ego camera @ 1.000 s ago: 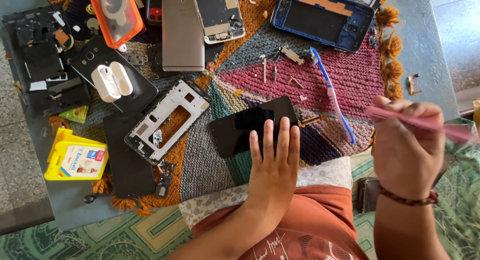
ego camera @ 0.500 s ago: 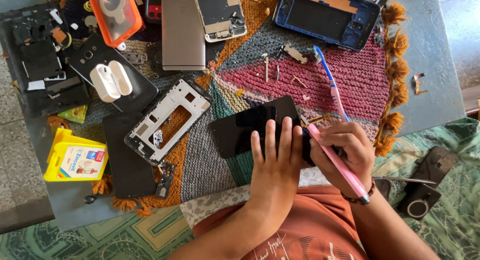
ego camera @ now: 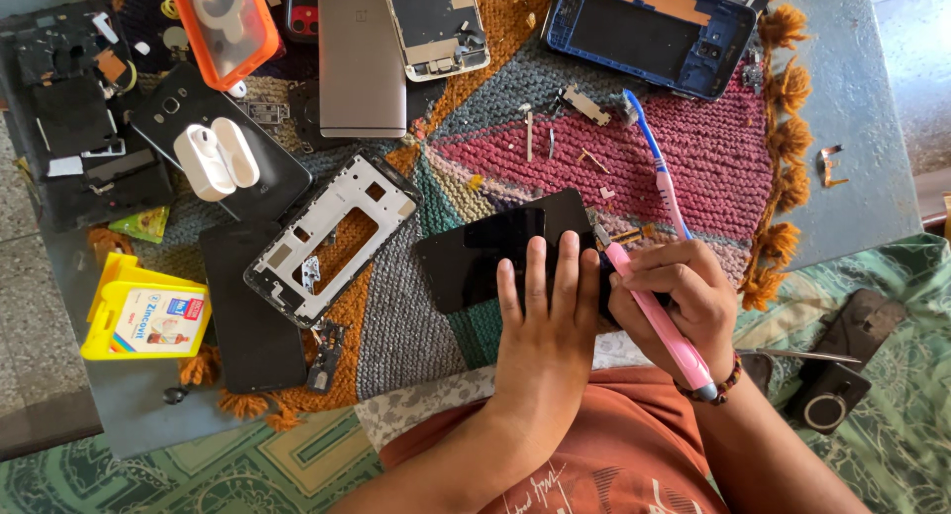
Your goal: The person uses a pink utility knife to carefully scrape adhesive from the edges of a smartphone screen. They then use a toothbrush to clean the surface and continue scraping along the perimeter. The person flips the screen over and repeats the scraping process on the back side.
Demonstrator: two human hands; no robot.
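Observation:
A black phone screen panel (ego camera: 485, 247) lies on a knitted multicolour mat (ego camera: 693, 157) in the head view. My left hand (ego camera: 543, 321) rests flat on the panel's near edge, fingers spread and pressing it down. My right hand (ego camera: 674, 301) grips a pink pen-like tool (ego camera: 662, 321), its tip touching the panel's right edge near the top right corner. A blue and pink toothbrush (ego camera: 659, 162) lies just beyond my right hand.
A white metal phone frame (ego camera: 332, 237) and a black panel (ego camera: 248, 316) lie left of the screen. A yellow box (ego camera: 144, 316), white earbud case (ego camera: 223, 157), silver phone back (ego camera: 360, 58), orange case (ego camera: 218, 24), blue phone frame (ego camera: 654, 29) and small loose parts surround the mat.
My right hand came down from the right with the pink tool and set its tip against the panel's right edge. My left hand stayed flat on the panel.

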